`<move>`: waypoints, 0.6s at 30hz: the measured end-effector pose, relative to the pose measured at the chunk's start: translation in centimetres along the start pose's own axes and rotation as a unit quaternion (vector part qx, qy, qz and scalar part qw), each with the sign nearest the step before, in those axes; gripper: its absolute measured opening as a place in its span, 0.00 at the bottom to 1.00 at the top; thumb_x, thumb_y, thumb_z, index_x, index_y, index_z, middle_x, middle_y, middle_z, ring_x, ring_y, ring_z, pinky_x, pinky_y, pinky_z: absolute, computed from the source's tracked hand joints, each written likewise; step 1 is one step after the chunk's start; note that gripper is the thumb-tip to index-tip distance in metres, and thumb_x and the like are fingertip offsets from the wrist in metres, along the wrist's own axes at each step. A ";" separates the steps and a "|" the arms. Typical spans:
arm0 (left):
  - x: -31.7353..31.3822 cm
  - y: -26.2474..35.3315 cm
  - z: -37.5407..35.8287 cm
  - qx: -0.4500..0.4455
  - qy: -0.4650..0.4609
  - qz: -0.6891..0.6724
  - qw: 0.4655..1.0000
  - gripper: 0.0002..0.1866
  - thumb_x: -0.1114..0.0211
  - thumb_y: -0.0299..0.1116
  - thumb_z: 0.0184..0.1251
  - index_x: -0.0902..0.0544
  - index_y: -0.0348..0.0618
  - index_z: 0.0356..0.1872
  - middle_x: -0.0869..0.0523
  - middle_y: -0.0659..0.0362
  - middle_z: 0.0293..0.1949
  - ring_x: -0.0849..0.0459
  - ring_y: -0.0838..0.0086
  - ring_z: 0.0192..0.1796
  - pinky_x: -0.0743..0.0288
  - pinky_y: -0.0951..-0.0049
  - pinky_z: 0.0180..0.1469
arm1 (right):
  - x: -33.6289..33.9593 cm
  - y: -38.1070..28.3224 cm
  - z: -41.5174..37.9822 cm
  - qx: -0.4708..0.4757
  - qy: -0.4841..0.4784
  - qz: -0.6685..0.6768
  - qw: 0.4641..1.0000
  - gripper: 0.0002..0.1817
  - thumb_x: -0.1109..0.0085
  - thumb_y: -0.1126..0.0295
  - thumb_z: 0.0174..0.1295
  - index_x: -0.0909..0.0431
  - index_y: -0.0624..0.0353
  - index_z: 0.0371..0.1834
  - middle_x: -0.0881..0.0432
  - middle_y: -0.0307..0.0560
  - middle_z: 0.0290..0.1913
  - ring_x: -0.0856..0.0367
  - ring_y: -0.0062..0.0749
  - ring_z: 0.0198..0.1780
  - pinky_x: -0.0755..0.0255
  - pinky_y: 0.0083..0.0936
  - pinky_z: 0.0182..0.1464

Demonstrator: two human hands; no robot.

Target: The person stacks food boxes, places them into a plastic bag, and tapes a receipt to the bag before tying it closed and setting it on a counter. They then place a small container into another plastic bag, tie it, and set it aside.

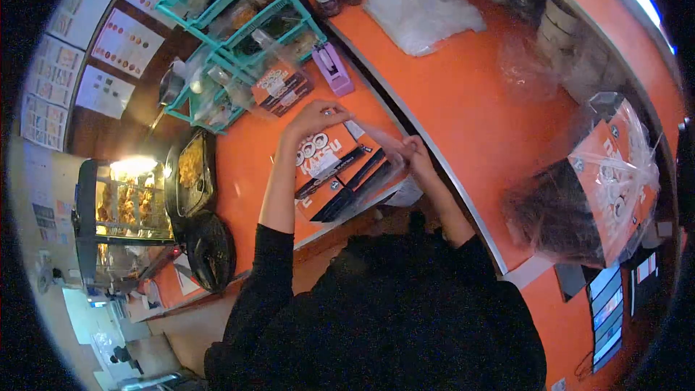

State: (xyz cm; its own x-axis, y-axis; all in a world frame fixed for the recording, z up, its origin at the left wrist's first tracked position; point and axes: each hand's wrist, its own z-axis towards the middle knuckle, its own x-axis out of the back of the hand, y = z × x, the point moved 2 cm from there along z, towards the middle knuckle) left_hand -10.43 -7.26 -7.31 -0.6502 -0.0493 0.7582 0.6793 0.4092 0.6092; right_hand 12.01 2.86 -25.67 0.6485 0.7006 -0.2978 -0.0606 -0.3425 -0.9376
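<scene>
An orange and black box (318,156) printed "KATSU" lies on the orange counter between my hands. A clear plastic bag (384,146) is stretched along its right side, partly around it. My left hand (318,117) is over the box's far edge, its fingers closed at the bag's far end beside a small white label. At the bag's right edge, my right hand (417,152) pinches the film. How far the box sits inside the bag is hard to make out. Just beyond my left hand stands a smaller orange and black box (281,88).
Teal baskets (239,36) with packets stand at the back left beside a purple tape dispenser (333,69). A bagged orange box (608,181) is on the right, plastic bags (426,14) at the back. Black trays (192,174) and a lit food cabinet (130,203) are left.
</scene>
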 end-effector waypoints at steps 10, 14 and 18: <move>-1.2 -3.2 0.7 0.047 0.097 -0.027 0.994 0.26 0.35 0.56 0.60 0.16 0.43 0.44 0.15 0.56 0.45 0.18 0.72 0.47 0.26 0.69 0.49 | -5.8 -10.6 -3.5 0.167 0.025 -0.307 0.937 0.04 0.47 0.77 0.61 0.27 0.57 0.39 0.27 0.32 0.29 0.29 0.17 0.30 0.35 0.16 0.31; 1.4 -3.8 -4.3 0.044 0.292 -0.139 0.945 0.21 0.45 0.48 0.70 0.18 0.39 0.46 0.15 0.53 0.44 0.18 0.66 0.49 0.26 0.65 0.51 | -5.3 -9.9 -0.1 0.209 0.011 -0.257 0.943 0.03 0.44 0.74 0.64 0.26 0.58 0.39 0.27 0.35 0.21 0.26 0.19 0.23 0.37 0.17 0.23; 1.1 -12.9 -15.0 0.088 0.417 -0.027 0.904 0.14 0.48 0.38 0.73 0.21 0.38 0.44 0.16 0.53 0.39 0.19 0.67 0.44 0.25 0.65 0.47 | -5.5 -11.6 -0.2 0.081 -0.100 -0.182 0.975 0.05 0.43 0.71 0.65 0.26 0.58 0.41 0.26 0.37 0.21 0.28 0.18 0.17 0.39 0.16 0.15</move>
State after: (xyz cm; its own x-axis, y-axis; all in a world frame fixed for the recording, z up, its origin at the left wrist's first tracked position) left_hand -14.82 -26.31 -10.85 -0.1489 -0.7133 0.6849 0.5416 0.5206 0.6600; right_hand 9.30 2.87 -13.08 0.4901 0.8704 0.0464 0.0163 0.0441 -0.9989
